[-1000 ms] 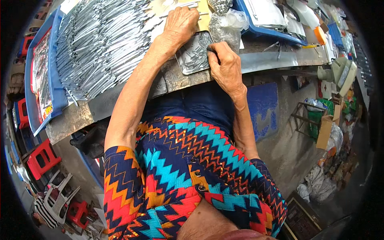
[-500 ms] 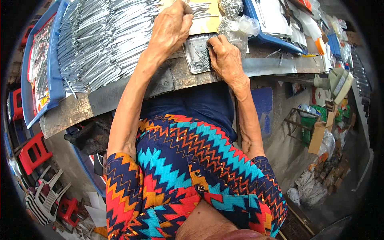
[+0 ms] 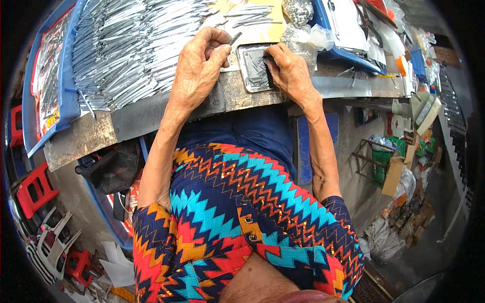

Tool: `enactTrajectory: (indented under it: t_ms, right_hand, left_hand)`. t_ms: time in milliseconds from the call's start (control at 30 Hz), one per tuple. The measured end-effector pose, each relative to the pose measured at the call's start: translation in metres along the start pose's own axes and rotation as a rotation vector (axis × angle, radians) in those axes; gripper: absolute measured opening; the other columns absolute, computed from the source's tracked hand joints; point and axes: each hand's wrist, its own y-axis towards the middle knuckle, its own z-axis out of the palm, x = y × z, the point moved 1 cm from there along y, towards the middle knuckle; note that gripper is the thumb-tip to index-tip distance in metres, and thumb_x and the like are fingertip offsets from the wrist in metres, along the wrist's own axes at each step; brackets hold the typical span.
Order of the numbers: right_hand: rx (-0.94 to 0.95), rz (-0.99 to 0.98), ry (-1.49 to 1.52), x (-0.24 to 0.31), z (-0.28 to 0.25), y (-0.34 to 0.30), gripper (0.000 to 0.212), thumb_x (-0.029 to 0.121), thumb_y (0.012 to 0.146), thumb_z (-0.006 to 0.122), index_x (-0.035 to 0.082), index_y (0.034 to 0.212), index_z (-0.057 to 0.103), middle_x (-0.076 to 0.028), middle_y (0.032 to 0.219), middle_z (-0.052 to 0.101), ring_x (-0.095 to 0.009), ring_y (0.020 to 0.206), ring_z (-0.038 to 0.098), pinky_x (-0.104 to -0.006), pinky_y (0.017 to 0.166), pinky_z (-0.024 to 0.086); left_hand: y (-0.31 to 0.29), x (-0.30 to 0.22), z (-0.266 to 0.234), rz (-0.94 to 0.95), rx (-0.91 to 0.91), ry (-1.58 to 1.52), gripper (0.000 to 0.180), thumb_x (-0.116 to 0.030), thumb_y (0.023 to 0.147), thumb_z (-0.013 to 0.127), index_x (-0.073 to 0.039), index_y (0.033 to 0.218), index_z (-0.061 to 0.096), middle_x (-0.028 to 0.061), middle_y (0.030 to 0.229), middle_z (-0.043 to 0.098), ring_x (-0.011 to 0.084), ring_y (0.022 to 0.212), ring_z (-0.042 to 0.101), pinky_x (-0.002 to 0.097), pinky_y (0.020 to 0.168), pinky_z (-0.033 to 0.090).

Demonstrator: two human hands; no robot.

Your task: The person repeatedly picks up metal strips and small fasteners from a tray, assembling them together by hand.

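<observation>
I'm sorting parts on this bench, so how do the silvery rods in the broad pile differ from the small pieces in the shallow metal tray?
The rods are long; the small pieces are short. The rods lie mostly aligned in a broad pile, while the small pieces sit at mixed angles inside the metal tray. Both look thin and greyish.

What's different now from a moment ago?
The left hand has drawn back, down and left in the view, now visibly pinching a short dark piece; when it was grasped is hidden. The right hand stays at the right edge of the small metal tray.
</observation>
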Motion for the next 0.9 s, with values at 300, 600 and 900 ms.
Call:
enactTrajectory:
  t_ms: [300, 600, 900]
  right_hand:
    - [0.05, -0.062, -0.009, 0.0, 0.0, 0.004, 0.017, -0.001, 0.074, 0.058, 0.002, 0.088, 0.05, -0.016, 0.083, 0.054, -0.036, 0.073, 0.056, -0.0415, 0.061, 0.044]
    - [0.149, -0.194, -0.18, 0.002, 0.0, 0.016, 0.016, 0.002, 0.069, 0.055, -0.003, 0.08, 0.045, -0.02, 0.076, 0.053, -0.037, 0.066, 0.057, -0.0433, 0.056, 0.046]
    - [0.056, -0.086, 0.077, -0.004, -0.007, 0.01, 0.014, 0.007, 0.077, 0.054, -0.001, 0.081, 0.043, -0.022, 0.072, 0.052, -0.041, 0.066, 0.053, -0.0459, 0.056, 0.041]
  left_hand:
    - [-0.005, 0.003, 0.0, -0.035, 0.082, 0.058, 0.012, -0.005, 0.086, 0.052, 0.004, 0.094, 0.053, 0.0035, 0.078, 0.055, 0.0069, 0.064, 0.052, 0.0201, 0.06, 0.045]
    - [-0.007, 0.002, 0.006, -0.088, 0.086, -0.022, 0.013, -0.005, 0.086, 0.051, 0.003, 0.096, 0.053, 0.0018, 0.075, 0.052, 0.0055, 0.06, 0.046, 0.0195, 0.054, 0.04]
    - [0.003, 0.02, 0.028, 0.009, 0.076, 0.098, 0.018, -0.006, 0.085, 0.051, 0.003, 0.1, 0.053, 0.0011, 0.079, 0.055, 0.0059, 0.066, 0.047, 0.0198, 0.059, 0.04]
